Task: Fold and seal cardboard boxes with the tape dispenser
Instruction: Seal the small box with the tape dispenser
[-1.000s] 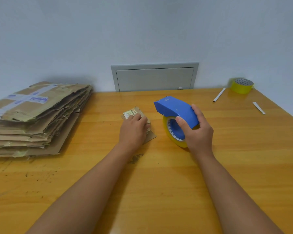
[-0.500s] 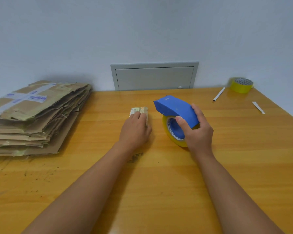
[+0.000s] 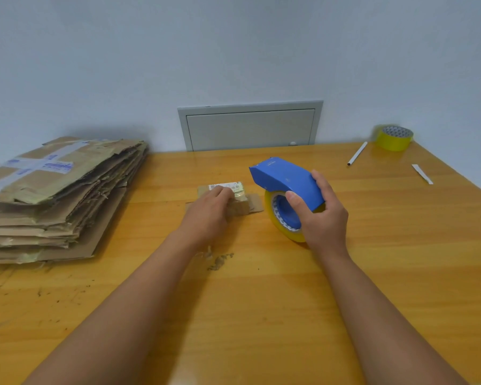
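At frame centre the left hand [image 3: 209,208] pinches and presses a small cardboard box [image 3: 240,197] against the table [image 3: 261,301], probably steadying it, while just right the right hand [image 3: 324,218] grips the blue tape dispenser [image 3: 285,183], poised for sealing

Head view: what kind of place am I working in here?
Probably a makeshift packing desk in a plain room: a wooden table against a bare wall, a stack of flattened cardboard boxes, and a spare tape roll.
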Available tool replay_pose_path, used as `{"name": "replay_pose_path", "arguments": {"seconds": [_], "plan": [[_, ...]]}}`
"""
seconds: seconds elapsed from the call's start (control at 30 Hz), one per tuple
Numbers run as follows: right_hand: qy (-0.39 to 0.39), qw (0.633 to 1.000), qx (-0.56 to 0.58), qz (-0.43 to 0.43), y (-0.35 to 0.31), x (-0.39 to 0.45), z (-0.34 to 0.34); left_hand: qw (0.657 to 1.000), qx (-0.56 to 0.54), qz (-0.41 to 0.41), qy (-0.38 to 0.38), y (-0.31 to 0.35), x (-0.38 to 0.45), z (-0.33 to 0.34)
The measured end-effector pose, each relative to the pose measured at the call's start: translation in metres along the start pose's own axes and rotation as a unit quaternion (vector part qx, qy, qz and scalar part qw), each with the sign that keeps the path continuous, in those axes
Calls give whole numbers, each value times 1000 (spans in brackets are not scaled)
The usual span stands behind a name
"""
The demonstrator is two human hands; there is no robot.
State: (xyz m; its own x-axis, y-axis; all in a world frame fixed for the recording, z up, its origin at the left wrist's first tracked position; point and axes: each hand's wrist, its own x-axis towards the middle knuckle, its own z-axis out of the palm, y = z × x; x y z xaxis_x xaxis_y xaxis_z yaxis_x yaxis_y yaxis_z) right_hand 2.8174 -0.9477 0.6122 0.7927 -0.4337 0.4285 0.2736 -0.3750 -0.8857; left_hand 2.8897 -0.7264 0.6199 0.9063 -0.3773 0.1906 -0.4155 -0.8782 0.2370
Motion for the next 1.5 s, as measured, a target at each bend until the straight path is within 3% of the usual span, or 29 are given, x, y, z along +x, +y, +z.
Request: {"name": "replay_pose_path", "arguments": {"seconds": [0.1, 0.23, 0.33, 0.5, 0.57, 0.67, 0.87, 1.0, 1.5], "plan": [[5, 1000, 0, -3, -1, -1, 1, 1000, 7, -8, 18, 8, 2, 7], [7, 1000, 5, -2, -1, -1, 1, 992, 23, -82, 93, 27, 16, 19], [11, 1000, 10, 1, 0, 0, -1, 989, 14, -62, 131, 30, 19, 19], [6, 1000, 13, 3, 0, 1, 1, 993, -93, 14, 67, -2, 4, 5], [2, 1000, 11, 1, 0, 0, 2, 991, -126, 14, 34, -8, -1, 2], [1, 1000, 7, -2, 1, 0, 1, 987, -152, -9, 52, -2, -1, 7], [2, 1000, 4, -4, 1, -1, 0, 993, -103, -2, 52, -4, 1, 8], [3, 1000, 8, -1, 0, -1, 0, 993, -114, 25, 27, -13, 0, 7], [0, 1000, 7, 4, -1, -2, -1, 991, -118, 22, 56, -12, 1, 11]]}}
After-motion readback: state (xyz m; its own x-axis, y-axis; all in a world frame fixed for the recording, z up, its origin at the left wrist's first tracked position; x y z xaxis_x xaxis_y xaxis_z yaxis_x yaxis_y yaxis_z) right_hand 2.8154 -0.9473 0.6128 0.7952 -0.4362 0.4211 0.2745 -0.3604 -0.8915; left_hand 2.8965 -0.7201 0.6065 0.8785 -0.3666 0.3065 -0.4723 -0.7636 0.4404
